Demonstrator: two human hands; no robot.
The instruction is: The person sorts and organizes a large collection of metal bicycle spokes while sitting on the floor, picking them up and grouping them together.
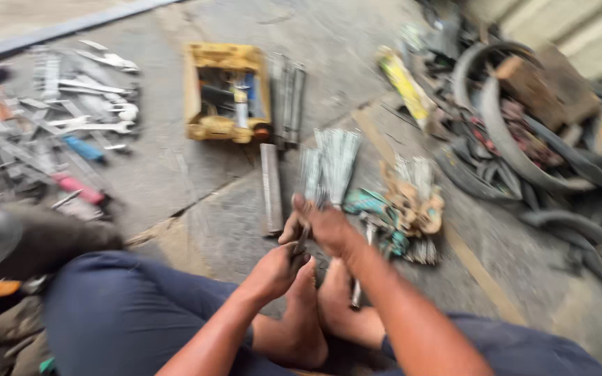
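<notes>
2 hands (301, 247) around spokes (332, 163)

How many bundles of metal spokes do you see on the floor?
3: one bundle gripped by the right hand, a smaller one just left of it, another to the right. Blur may hide more.

Soft, even daylight fills the scene — no hard shadows, no glare on the concrete floor (175, 174). The whole frame is smeared by motion blur: the wrenches (85, 104) at the left streak into grey bands, and the tyres (524, 139) at the right are mushy. The hands (301, 244) near the middle are a little clearer — still soft. The top right corner washes out pale.
</notes>
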